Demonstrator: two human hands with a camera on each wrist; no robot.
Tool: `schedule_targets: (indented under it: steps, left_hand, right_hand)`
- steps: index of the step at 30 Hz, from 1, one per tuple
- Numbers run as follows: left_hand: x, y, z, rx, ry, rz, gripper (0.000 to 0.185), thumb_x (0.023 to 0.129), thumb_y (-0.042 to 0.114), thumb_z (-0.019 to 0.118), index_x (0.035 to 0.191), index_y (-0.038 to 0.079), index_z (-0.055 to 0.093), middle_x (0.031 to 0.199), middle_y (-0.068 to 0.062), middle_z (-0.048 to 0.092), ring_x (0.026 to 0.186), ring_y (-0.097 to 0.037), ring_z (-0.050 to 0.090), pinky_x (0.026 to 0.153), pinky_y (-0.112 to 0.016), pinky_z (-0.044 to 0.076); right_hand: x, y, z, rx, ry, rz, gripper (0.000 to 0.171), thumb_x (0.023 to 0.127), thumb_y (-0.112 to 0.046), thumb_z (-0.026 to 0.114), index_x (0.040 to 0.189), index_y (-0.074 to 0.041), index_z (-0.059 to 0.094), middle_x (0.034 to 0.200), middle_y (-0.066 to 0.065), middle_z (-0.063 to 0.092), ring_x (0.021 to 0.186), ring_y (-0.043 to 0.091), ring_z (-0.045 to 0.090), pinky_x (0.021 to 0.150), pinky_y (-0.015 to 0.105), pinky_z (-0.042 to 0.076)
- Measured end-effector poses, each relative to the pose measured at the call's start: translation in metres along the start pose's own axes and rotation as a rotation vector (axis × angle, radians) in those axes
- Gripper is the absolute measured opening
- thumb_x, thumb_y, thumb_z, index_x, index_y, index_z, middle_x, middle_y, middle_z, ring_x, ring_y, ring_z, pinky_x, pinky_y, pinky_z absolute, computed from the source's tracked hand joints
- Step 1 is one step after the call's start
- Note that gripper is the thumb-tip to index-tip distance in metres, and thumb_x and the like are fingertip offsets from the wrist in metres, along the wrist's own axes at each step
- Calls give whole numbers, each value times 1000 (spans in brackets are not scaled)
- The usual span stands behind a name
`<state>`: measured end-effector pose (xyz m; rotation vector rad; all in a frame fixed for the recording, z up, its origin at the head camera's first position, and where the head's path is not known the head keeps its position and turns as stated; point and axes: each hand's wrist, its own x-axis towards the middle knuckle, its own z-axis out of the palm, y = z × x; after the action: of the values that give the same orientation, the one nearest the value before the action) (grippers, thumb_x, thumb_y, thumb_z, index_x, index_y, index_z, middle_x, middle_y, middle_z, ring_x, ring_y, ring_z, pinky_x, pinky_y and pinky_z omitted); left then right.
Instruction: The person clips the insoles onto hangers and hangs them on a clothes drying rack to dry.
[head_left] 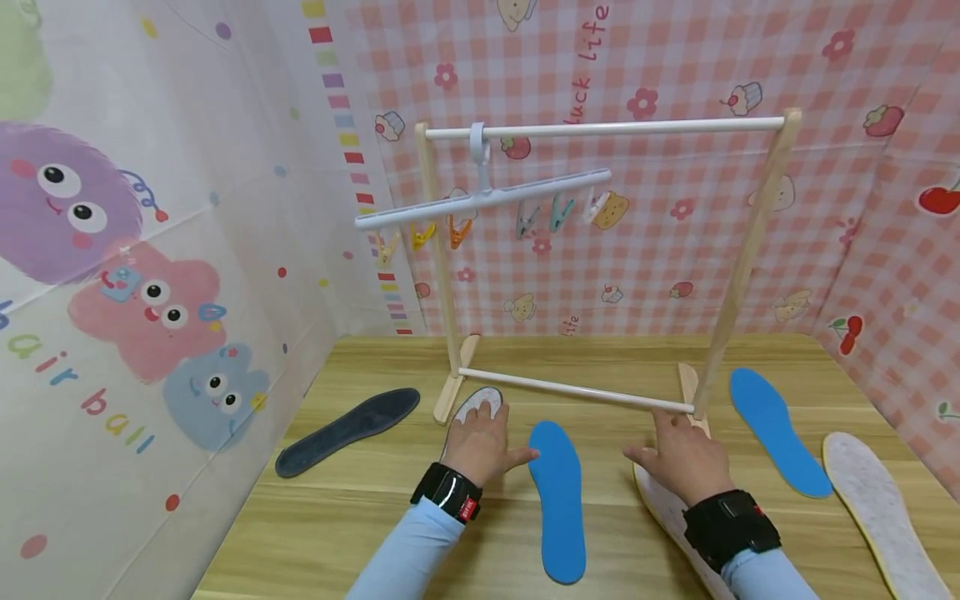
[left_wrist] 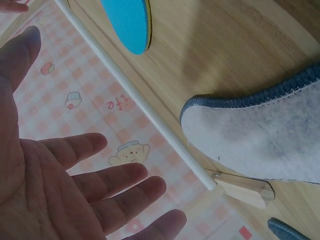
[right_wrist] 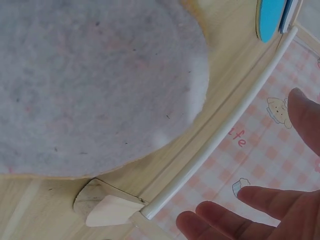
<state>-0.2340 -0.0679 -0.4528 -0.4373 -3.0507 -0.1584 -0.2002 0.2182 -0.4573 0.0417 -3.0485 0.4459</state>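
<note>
My left hand (head_left: 480,440) is spread flat over the toe of a grey felt insole with a dark rim (head_left: 480,398), just in front of the rack's left foot. In the left wrist view its palm and straight fingers (left_wrist: 100,185) stay clear of that insole (left_wrist: 250,135). Over a white felt insole (head_left: 663,504) with a yellowish edge, my right hand (head_left: 681,458) is likewise spread. The right wrist view shows its fingers (right_wrist: 235,217) straight, apart from the insole (right_wrist: 90,80). Neither hand holds anything.
A wooden drying rack (head_left: 738,267) with white rods stands on the table; a hanger with coloured clips (head_left: 487,200) hangs from its top rod. Other insoles lie around: navy (head_left: 348,429) at left, blue (head_left: 558,500) between my hands, blue (head_left: 776,433) and white (head_left: 877,508) at right.
</note>
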Motion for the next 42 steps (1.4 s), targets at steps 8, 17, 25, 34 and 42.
schedule_targets:
  steps: [8, 17, 25, 34, 42]
  left_hand:
    - [-2, 0, 1, 17, 3, 12, 84, 79, 73, 65, 133, 9, 60, 119, -17, 64, 104, -36, 63, 87, -53, 49]
    - [-5, 0, -1, -42, -57, 20, 72, 80, 66, 69, 119, 6, 69, 96, -14, 69, 82, -30, 68, 66, -43, 53]
    - [-5, -1, 2, -58, -80, 29, 69, 80, 65, 70, 116, 6, 70, 93, -11, 70, 79, -26, 68, 63, -40, 53]
    - [-6, 2, 0, -72, -116, 11, 65, 81, 62, 71, 113, 6, 71, 88, -8, 69, 76, -23, 66, 63, -38, 53]
    - [-8, 4, 0, -60, -115, 10, 58, 80, 62, 72, 99, 8, 71, 74, -3, 63, 65, -19, 61, 57, -36, 49]
  right_hand:
    - [-3, 2, -2, -35, -56, 40, 75, 85, -48, 74, 127, 11, 56, 102, 32, 60, 80, 42, 63, 62, 52, 51]
    - [-7, 3, -5, -35, -129, 91, 49, 87, -48, 71, 69, -5, 58, 69, 10, 52, 57, 23, 52, 51, 39, 41]
    - [-11, 6, -4, -20, -155, 119, 48, 88, -45, 71, 59, -11, 53, 58, 2, 44, 52, 20, 48, 49, 33, 32]
    - [-11, 9, -1, -60, -219, 142, 43, 87, -45, 72, 66, -11, 58, 59, 4, 50, 55, 22, 50, 51, 34, 36]
    - [-9, 10, 0, -51, -243, 161, 41, 88, -45, 71, 70, -9, 61, 61, 4, 53, 57, 22, 52, 53, 35, 39]
